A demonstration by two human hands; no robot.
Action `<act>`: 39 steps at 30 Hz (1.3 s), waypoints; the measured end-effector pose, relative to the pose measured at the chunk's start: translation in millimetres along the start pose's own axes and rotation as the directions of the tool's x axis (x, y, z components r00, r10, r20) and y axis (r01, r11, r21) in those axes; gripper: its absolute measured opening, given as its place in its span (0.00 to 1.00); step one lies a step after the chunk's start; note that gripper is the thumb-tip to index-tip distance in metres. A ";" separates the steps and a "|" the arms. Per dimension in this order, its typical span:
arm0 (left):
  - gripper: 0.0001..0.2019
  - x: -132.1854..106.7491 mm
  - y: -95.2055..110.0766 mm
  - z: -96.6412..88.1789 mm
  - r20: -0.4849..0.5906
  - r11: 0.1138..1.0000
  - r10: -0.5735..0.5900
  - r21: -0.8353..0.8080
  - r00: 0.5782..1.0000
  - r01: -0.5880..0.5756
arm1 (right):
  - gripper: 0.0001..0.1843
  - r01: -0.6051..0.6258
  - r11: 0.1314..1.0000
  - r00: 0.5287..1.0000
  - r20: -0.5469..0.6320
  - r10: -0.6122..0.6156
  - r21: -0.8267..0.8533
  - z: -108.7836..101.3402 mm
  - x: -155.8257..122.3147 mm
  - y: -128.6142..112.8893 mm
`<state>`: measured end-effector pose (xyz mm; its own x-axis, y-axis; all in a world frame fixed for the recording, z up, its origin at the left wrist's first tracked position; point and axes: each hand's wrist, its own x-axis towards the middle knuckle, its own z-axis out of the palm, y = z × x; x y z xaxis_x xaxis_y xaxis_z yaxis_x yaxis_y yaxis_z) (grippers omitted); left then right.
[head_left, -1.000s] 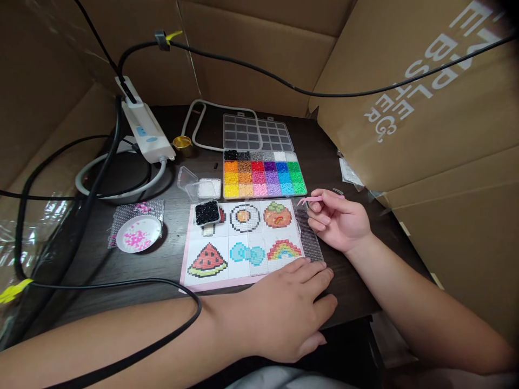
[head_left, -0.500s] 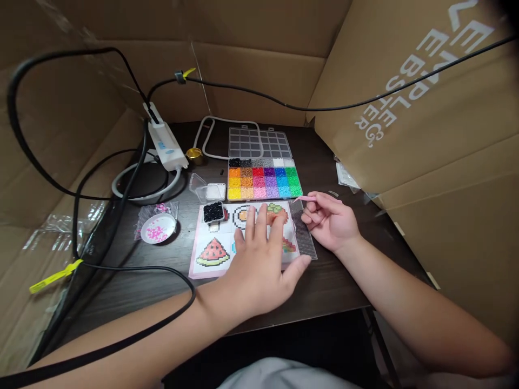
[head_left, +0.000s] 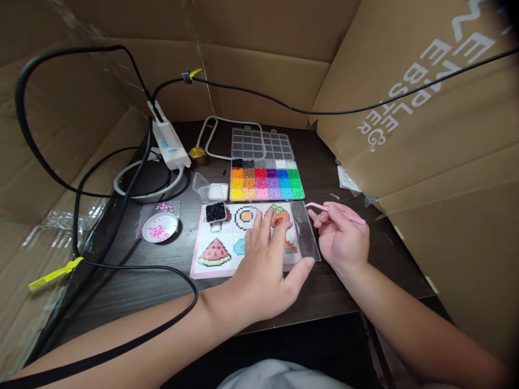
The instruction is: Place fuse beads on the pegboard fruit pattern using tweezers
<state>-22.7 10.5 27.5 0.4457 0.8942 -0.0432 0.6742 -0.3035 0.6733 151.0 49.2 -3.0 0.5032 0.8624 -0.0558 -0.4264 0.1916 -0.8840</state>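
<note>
Fingers apart, my left hand (head_left: 267,265) is over the right half of a pattern sheet (head_left: 213,232) printed with pixel pictures, among them a watermelon slice and a fried egg. It hides part of the lower row; whether it presses on the sheet I cannot tell. My right hand (head_left: 344,235) holds pink tweezers (head_left: 318,206) with a bent tip, pointing left above a clear pegboard (head_left: 308,237) at the sheet's right edge. A small box of black beads (head_left: 215,212) sits on the sheet's upper left. Behind the sheet stands a sorted bead case (head_left: 267,181), its clear lid (head_left: 261,143) folded back.
To the left, a white dish (head_left: 160,227) of pink beads rests partly on another pegboard (head_left: 142,213). A small box of white beads (head_left: 217,192), a gold cup (head_left: 197,155) and a power strip (head_left: 168,140) stand farther back. A black cable (head_left: 190,281) crosses my left forearm; cardboard walls surround the table.
My right hand has moved right and slightly down with the tweezers, away from the sheet. More of the tweezers shows now. My left hand stays over the sheet; the view has shifted slightly.
</note>
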 end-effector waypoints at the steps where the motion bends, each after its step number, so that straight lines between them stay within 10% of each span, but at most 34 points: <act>1: 0.33 0.0 0.1 0.5 -0.007 1.000 0.005 -0.005 1.000 -0.005 | 0.07 -0.007 1.000 1.000 0.002 0.007 0.001 0.3 -0.7 0.1; 30: 0.31 -9.6 -0.9 20.8 0.021 0.939 0.332 -0.106 0.943 -0.328 | 0.02 0.128 0.983 0.985 -0.099 -0.142 -0.134 -23.7 -8.6 -18.0; 39: 0.24 -34.1 4.9 24.6 0.168 0.608 0.766 0.123 0.621 -0.784 | 0.01 0.059 0.992 0.976 -0.202 -0.080 -0.111 -24.9 -0.2 -23.8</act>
<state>-20.1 -29.6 14.1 0.8917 0.2674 0.3652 0.1334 -0.9263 0.3524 179.7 32.8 6.5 0.6770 0.7319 -0.0772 -0.3103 0.1887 -0.9317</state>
